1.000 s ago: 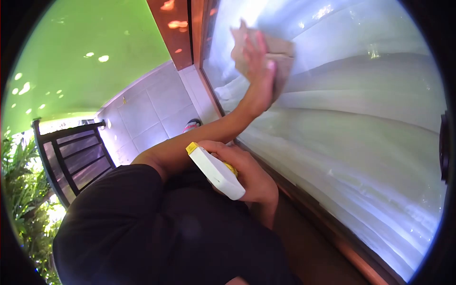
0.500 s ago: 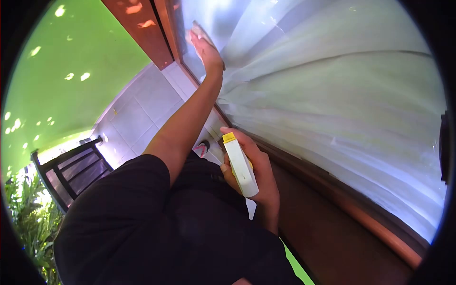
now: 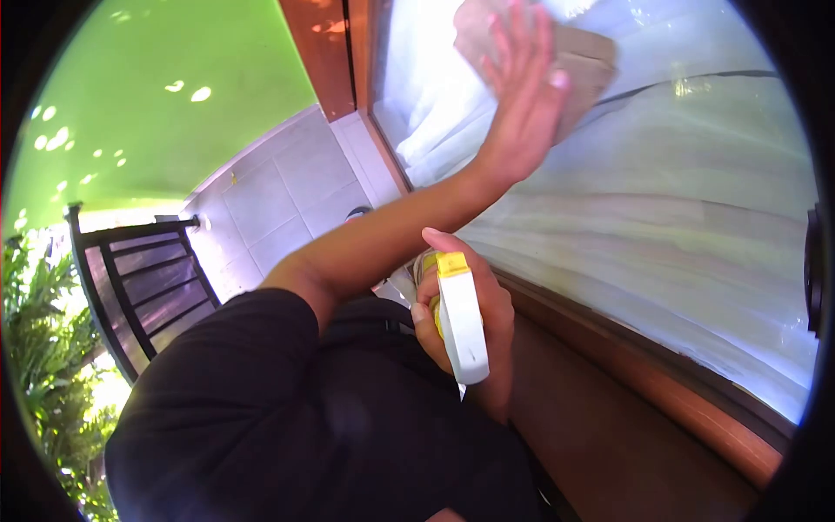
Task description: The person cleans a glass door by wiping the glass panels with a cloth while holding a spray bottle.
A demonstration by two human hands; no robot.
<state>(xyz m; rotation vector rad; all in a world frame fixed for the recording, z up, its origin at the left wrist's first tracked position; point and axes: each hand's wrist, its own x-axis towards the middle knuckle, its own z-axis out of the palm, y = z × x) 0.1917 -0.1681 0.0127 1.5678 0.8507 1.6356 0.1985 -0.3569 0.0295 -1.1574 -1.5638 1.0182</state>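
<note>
My left hand (image 3: 526, 104) is pressed over a beige-brown cloth (image 3: 587, 65), holding it against the window glass (image 3: 661, 165). Its fingers are stretched and slightly apart, with the back of the hand towards me. Lower down, close to my body, my right hand (image 3: 491, 309) is wrapped round a spray bottle with a white trigger head (image 3: 465, 326) and a yellow nozzle (image 3: 451, 263). Most of the bottle's body is hidden below its head and behind my fingers.
Behind the glass hang pale curtains (image 3: 626, 235). A brown wooden frame (image 3: 644, 357) runs along the window's lower edge. To the left are a dark slatted chair (image 3: 161, 270), a tiled floor (image 3: 261, 196), a green wall (image 3: 191, 52) and leafy plants (image 3: 43, 348).
My left hand has swept the cloth rightward across the glass, away from the window's left frame. My right hand still holds the spray bottle near my body. The view has shifted a little.
</note>
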